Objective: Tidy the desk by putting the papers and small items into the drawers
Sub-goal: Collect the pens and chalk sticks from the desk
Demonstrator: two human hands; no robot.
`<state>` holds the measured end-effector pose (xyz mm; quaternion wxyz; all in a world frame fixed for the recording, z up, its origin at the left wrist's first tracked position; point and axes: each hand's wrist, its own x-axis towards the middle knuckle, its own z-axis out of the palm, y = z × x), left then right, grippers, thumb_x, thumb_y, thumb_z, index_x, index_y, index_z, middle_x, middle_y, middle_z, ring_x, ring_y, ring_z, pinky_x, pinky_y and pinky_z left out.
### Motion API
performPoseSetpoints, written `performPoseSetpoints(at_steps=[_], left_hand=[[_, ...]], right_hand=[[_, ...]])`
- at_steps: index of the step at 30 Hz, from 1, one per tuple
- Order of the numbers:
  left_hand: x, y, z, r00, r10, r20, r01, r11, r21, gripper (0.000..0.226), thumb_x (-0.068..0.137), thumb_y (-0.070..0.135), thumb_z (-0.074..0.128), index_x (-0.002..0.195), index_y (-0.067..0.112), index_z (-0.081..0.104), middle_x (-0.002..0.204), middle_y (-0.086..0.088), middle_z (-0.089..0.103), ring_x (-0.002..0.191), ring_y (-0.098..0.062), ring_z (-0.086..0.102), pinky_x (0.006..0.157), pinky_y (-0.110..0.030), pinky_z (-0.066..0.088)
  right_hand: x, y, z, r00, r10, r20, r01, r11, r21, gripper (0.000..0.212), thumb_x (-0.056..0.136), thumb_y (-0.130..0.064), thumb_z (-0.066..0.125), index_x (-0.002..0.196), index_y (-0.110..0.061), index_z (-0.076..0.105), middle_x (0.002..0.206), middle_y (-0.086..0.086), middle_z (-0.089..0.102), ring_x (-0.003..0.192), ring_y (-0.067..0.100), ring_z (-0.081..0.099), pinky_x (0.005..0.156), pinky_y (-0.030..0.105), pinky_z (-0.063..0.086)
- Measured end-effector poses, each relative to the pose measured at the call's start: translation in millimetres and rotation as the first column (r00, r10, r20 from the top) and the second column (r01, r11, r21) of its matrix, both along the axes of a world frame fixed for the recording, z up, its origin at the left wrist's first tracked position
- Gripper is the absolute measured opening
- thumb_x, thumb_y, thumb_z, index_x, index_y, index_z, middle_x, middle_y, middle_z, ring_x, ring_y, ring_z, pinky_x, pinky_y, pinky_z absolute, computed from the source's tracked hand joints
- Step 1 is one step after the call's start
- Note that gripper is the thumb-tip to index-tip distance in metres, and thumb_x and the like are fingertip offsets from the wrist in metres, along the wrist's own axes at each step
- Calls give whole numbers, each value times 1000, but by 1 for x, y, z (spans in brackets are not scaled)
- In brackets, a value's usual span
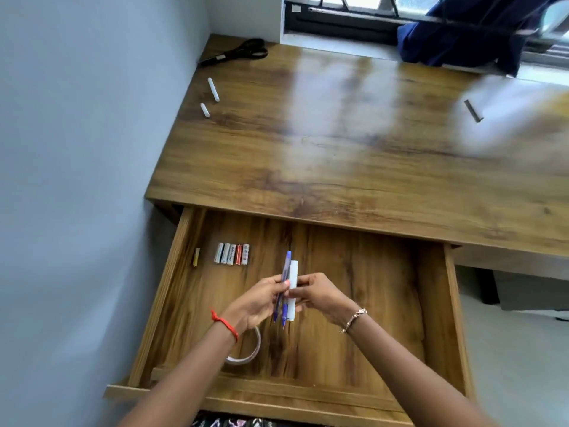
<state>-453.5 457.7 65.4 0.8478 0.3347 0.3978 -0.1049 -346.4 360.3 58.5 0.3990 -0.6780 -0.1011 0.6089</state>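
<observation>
Over the open wooden drawer [437,303], both my hands hold a small bundle: two blue pens [285,272] and a white marker [293,272]. My left hand [258,303] grips the bundle from the left, my right hand [320,294] pinches it from the right. Inside the drawer lie a row of several batteries [231,254], a single yellow battery [196,257] and a white tape roll [246,352], partly hidden by my left wrist. On the desk top [338,149] remain two white caps or chalks [213,89] [204,110], black scissors [237,52] and a grey stick [473,110].
A wall runs along the left of the desk. A window sill with a dark blue cloth [468,32] sits at the back right. The drawer's front edge [277,402] is close to my body. Floor lies to the right of the drawer.
</observation>
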Motion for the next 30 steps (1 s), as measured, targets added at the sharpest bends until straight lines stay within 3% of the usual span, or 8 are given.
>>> performPoseSetpoints(at_steps=[3, 9, 13, 16, 19, 21, 24, 30], left_hand=[[-7, -10, -17, 997, -27, -73, 32, 997, 73, 32, 99, 6, 35, 127, 4, 49, 98, -10, 64, 86, -19, 63, 75, -30, 55], [-8, -25, -38, 986, 92, -141, -99, 994, -39, 30, 100, 5, 29, 123, -2, 47, 99, -17, 60, 87, -28, 61, 73, -50, 55], [-5, -33, -40, 979, 45, -198, -40, 999, 27, 20, 99, 8, 36, 98, 6, 56, 84, -11, 58, 74, -20, 55, 66, -38, 52], [-6, -31, -49, 965, 69, -253, -14, 977, 211, 20, 93, 4, 49, 111, 11, 51, 91, -6, 59, 78, -12, 54, 67, -27, 42], [-12, -24, -50, 970, 14, -244, 65, 947, 314, 34, 87, -7, 53, 116, 11, 49, 98, -5, 58, 85, -12, 56, 66, -22, 46], [-17, -23, -52, 944, -191, -268, 280, 894, 349, 29, 86, -9, 52, 109, 9, 55, 90, -2, 59, 80, -8, 56, 68, -21, 46], [-22, -25, -57, 810, -471, -350, 585, 696, 416, 23, 84, -6, 57, 103, 6, 63, 89, -2, 63, 81, -8, 57, 65, -19, 44], [-25, -40, -60, 683, -585, -438, 723, 457, 517, 17, 83, -4, 59, 96, 2, 68, 88, -5, 66, 82, -11, 60, 71, -18, 48]], right_hand=[[-11, -8, -14, 999, -34, -15, 33, 997, -64, 10, 82, 0, 64, 90, -6, 67, 71, 5, 68, 54, 8, 63, 49, 18, 49], [-26, -16, -31, 996, -60, 69, 68, 991, -118, 9, 79, -1, 69, 87, -5, 66, 70, 5, 66, 50, 5, 62, 45, 16, 47], [-24, -18, -37, 986, 68, 150, -38, 980, -195, 9, 78, 0, 67, 73, -6, 63, 63, 5, 58, 44, 7, 53, 41, 17, 40], [-16, -24, -37, 786, 530, 318, -400, 829, -392, 11, 77, -8, 68, 74, -2, 60, 65, 9, 52, 51, 13, 41, 43, 23, 28], [-15, -33, -34, 550, 776, 307, -569, 618, -542, 35, 78, -10, 69, 108, 2, 56, 104, 18, 62, 75, 20, 46, 46, 23, 26], [-16, -40, -33, 458, 849, 263, -634, 520, -573, 38, 77, -6, 70, 111, 2, 54, 114, 17, 61, 83, 24, 50, 53, 27, 36], [-21, -53, -39, 356, 903, 241, -673, 426, -605, 41, 74, -1, 69, 113, -1, 53, 117, 16, 59, 99, 30, 59, 71, 32, 45], [-31, -64, -46, 291, 911, 294, -702, 411, -582, 43, 72, -2, 73, 111, -3, 56, 117, 14, 56, 101, 30, 59, 74, 34, 48]])
